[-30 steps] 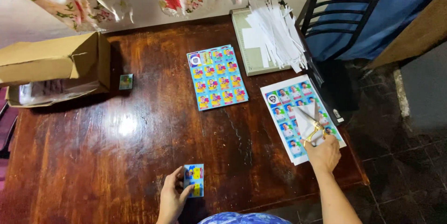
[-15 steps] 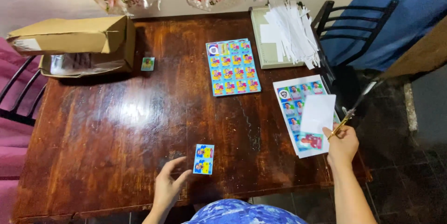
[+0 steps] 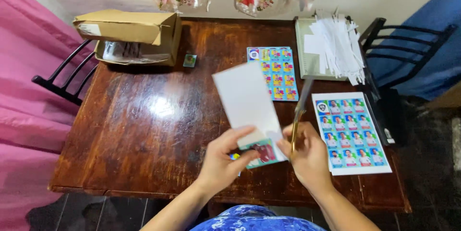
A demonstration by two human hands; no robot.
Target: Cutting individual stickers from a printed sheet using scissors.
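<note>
the gold-handled metal scissors [image 3: 298,115] are motion-blurred; a small colourful card [image 3: 235,156] lies mostly hidden behind the left hand [image 3: 222,159]

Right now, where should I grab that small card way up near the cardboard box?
Pinch the small card by two opposite edges, reaching down from above. It lies flat on the wooden table, apart from the cardboard box, so every side looks free.
</note>
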